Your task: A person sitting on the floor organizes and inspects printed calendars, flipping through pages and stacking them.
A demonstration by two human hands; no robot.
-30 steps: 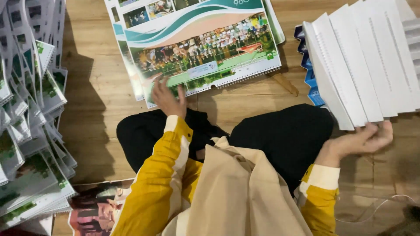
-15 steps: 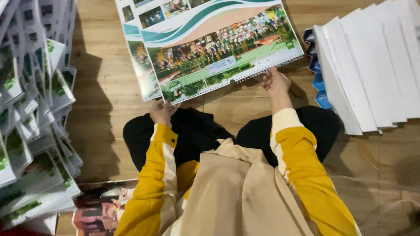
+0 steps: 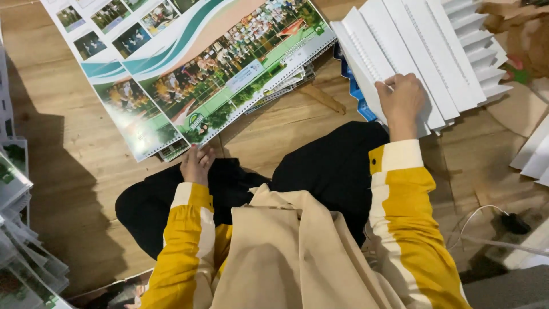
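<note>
The person sits cross-legged on a wooden floor (image 3: pixel 74 154), seen from above, with yellow-and-white sleeves and black trousers. The right hand (image 3: pixel 402 102) lies palm down on the near edge of a fanned stack of white sheets (image 3: pixel 423 51) to the right; the fingers curl over the edge of one sheet, but whether any sheet is actually pinched between thumb and fingers cannot be told from this angle. The white sheets have punched holes along one side and overlap like steps, resting partly on blue sheets (image 3: pixel 360 100) that peek out beneath them. The left hand (image 3: pixel 197 165) rests low by the knee, just below the near corner of a stack of large printed sheets (image 3: pixel 194 74) with group photographs and teal curves; its fingers are loosely bent and touch or nearly touch the sheet edge, holding nothing that can be seen. That printed stack lies flat on the floor ahead of the person, edges punched with a row of holes. At the far left, more printed sheets (image 3: pixel 17 252) stand piled in overlapping layers. No box or tray shows; every pile lies bare on the floor. A white cable (image 3: pixel 486 226) trails at lower right.
</note>
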